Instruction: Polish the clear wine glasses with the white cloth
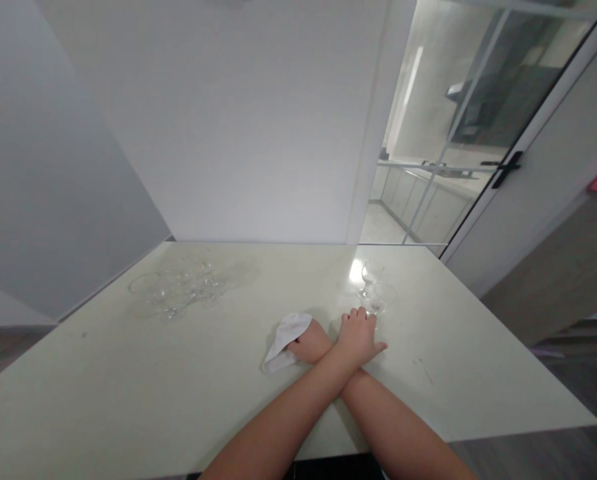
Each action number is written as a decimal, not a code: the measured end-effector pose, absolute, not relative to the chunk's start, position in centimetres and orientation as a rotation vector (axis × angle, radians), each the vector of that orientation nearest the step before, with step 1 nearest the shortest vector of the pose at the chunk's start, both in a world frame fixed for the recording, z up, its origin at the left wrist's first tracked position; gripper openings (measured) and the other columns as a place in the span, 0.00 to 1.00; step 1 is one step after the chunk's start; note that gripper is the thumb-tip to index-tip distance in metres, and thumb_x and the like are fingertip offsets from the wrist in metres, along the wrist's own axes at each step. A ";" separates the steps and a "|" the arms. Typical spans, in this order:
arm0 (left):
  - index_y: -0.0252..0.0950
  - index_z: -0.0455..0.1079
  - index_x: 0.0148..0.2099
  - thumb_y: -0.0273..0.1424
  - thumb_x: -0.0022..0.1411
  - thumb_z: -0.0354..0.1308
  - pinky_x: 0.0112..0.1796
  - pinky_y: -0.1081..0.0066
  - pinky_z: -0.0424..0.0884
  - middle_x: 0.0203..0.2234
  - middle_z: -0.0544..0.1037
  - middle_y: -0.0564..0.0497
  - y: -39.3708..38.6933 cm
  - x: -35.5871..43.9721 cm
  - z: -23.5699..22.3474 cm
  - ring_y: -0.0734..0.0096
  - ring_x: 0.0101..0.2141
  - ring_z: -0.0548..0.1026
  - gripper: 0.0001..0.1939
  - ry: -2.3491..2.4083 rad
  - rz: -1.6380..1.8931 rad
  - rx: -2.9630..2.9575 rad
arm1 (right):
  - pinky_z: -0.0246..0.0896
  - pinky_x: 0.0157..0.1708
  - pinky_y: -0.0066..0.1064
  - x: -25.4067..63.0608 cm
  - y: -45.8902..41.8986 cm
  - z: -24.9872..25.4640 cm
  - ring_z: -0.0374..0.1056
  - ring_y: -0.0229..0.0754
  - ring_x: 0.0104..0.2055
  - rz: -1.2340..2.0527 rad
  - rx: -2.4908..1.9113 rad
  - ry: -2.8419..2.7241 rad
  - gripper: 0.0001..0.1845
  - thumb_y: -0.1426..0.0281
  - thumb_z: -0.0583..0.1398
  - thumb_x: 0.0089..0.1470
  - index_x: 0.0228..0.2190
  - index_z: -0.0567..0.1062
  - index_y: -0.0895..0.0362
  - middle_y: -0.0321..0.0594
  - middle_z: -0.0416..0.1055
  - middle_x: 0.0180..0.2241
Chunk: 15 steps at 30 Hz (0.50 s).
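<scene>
My forearms cross over the pale table, left over right. At the left of the crossing, my right hand (312,343) is closed on a white cloth (287,332), which drapes over its fingers and hides them. My left hand (358,337) reaches to the right, palm down, with its thumb spread out and its fingers slightly bent. Just beyond its fingertips stands or lies clear glassware (374,297), too transparent for me to make out its exact shape. Whether the fingertips touch it, I cannot tell.
A cluster of several clear glass pieces (181,290) sits at the table's far left. The white tabletop (143,393) meets a pale wall (258,133) at the back. To the right is a glazed door with a black handle (507,167).
</scene>
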<state>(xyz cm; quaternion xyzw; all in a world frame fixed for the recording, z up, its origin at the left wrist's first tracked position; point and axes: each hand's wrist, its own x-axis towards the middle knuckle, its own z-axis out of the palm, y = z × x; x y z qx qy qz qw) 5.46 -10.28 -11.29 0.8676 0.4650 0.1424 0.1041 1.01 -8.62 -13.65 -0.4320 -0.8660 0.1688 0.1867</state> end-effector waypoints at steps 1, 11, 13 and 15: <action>0.37 0.69 0.46 0.48 0.53 0.64 0.48 0.55 0.65 0.47 0.70 0.41 -10.4 5.4 -11.3 0.51 0.49 0.68 0.25 1.316 0.422 2.589 | 0.61 0.54 0.34 1.0 -8.7 -13.6 0.70 0.47 0.52 0.465 -1.225 -2.443 0.13 0.70 0.56 0.57 0.42 0.78 0.55 0.43 0.76 0.48; 0.34 0.69 0.51 0.50 0.54 0.62 0.50 0.52 0.65 0.53 0.69 0.37 -9.9 5.4 -11.6 0.47 0.53 0.66 0.30 1.246 0.371 2.652 | 0.60 0.55 0.34 1.1 -8.4 -14.1 0.69 0.46 0.53 0.511 -1.183 -2.447 0.15 0.71 0.57 0.56 0.44 0.78 0.55 0.43 0.76 0.49; 0.34 0.68 0.53 0.50 0.54 0.61 0.52 0.51 0.64 0.56 0.67 0.37 -9.8 5.4 -11.8 0.47 0.55 0.65 0.31 1.236 0.373 2.648 | 0.59 0.56 0.35 1.1 -8.3 -14.2 0.68 0.47 0.54 0.516 -1.182 -2.442 0.16 0.71 0.57 0.56 0.45 0.78 0.56 0.44 0.75 0.50; 0.34 0.67 0.55 0.50 0.54 0.61 0.53 0.51 0.63 0.59 0.65 0.37 -9.6 5.5 -12.0 0.46 0.57 0.64 0.33 1.235 0.371 2.646 | 0.59 0.57 0.36 1.1 -8.2 -14.4 0.68 0.47 0.55 0.515 -1.173 -2.446 0.16 0.71 0.57 0.56 0.45 0.78 0.57 0.44 0.75 0.51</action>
